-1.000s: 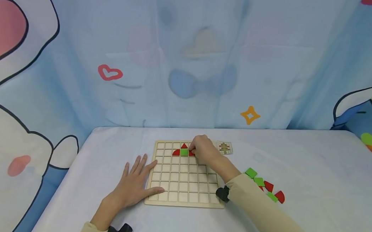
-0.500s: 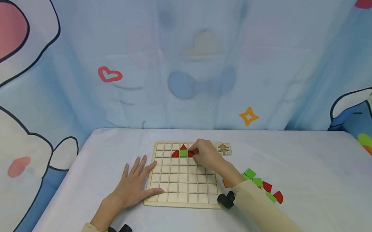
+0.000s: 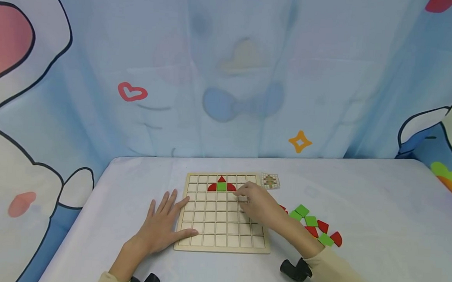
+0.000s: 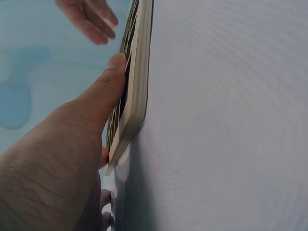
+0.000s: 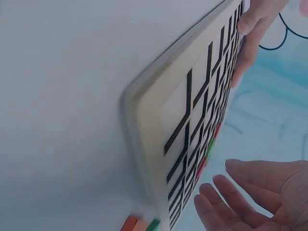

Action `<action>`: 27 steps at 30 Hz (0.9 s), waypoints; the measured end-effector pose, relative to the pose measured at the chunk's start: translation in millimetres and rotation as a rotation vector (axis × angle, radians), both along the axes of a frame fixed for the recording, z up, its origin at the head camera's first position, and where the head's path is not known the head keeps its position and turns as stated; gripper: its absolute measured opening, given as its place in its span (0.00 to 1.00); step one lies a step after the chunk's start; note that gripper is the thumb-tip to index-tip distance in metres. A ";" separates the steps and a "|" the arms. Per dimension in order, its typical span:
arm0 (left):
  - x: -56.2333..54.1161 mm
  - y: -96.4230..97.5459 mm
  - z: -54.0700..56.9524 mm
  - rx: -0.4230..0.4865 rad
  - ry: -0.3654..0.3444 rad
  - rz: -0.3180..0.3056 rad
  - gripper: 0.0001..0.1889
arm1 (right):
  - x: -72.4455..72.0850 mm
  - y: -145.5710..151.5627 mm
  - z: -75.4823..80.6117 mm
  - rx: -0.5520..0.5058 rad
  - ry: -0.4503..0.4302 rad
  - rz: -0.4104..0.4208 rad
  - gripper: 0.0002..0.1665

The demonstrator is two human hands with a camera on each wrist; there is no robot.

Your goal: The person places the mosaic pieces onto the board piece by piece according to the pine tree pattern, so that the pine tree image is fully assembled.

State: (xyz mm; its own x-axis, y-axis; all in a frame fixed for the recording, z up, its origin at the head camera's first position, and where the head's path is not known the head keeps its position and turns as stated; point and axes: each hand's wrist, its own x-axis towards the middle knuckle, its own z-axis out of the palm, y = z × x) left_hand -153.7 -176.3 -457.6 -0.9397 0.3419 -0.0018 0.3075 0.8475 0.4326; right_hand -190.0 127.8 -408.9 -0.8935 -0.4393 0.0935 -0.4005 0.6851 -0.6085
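My left hand (image 3: 162, 226) lies with fingers spread at the left side of a wooden grid board (image 3: 210, 228); its thumb rests over the frame. In the left wrist view that thumb (image 4: 108, 84) presses along the board's rim. On the upper rows sit a red triangle (image 3: 221, 179), a green square (image 3: 221, 187) below it, and red quarter-round tiles (image 3: 212, 187) on either side of the square. My right hand (image 3: 259, 203) hovers over the board's right part, fingers just below the right red tile. Its relaxed fingers hold nothing in the right wrist view.
A small pattern card (image 3: 270, 181) lies at the board's top right corner. Several loose green tiles (image 3: 311, 221) and red tiles (image 3: 336, 238) are scattered right of the board, partly behind the right forearm. A printed curtain (image 3: 165, 124) hangs behind the white-covered table (image 3: 376, 219).
My right hand has let go of the right red quarter-round tile and drawn back toward the lower right, uncovering more loose tiles. My left hand stays put.
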 end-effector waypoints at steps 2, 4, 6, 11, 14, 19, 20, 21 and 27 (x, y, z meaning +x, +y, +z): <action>0.3 0.1 -0.7 -0.009 -0.001 0.001 0.50 | 6.1 11.6 2.5 -0.008 0.004 0.014 0.13; 0.4 -0.5 -1.2 -0.017 0.000 0.001 0.50 | 10.3 25.7 2.7 -0.035 -0.005 0.035 0.12; 0.5 -1.0 0.1 -0.028 -0.010 0.002 0.50 | 12.0 40.4 1.5 -0.048 -0.015 0.037 0.10; 0.3 -1.5 -3.4 -0.019 0.007 0.005 0.51 | 14.3 78.3 0.2 -0.024 -0.018 -0.028 0.08; 0.3 -1.3 -5.7 -0.001 0.027 0.002 0.51 | 16.4 102.0 -0.9 0.000 -0.033 -0.077 0.07; 0.6 0.1 -2.4 -0.011 0.003 0.008 0.51 | 21.1 134.2 -7.4 0.061 -0.022 -0.101 0.08; 0.8 0.5 -1.6 -0.006 0.003 0.008 0.51 | 22.4 139.3 -8.6 0.067 -0.014 -0.099 0.08; 0.7 1.0 -1.1 -0.001 0.005 0.008 0.51 | 23.8 143.9 -9.7 0.073 -0.007 -0.097 0.08; 1.4 -1.1 -2.8 -0.009 0.020 0.004 0.51 | 30.8 163.5 -15.6 0.106 -0.013 -0.137 0.12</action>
State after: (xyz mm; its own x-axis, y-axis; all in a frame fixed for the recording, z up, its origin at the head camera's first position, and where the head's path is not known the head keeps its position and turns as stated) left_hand -152.3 -177.4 -460.4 -0.9410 0.3381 0.0140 0.3126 0.8526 0.4187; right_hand -159.2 291.4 -424.5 -0.9464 -0.3205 0.0414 -0.2920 0.7934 -0.5341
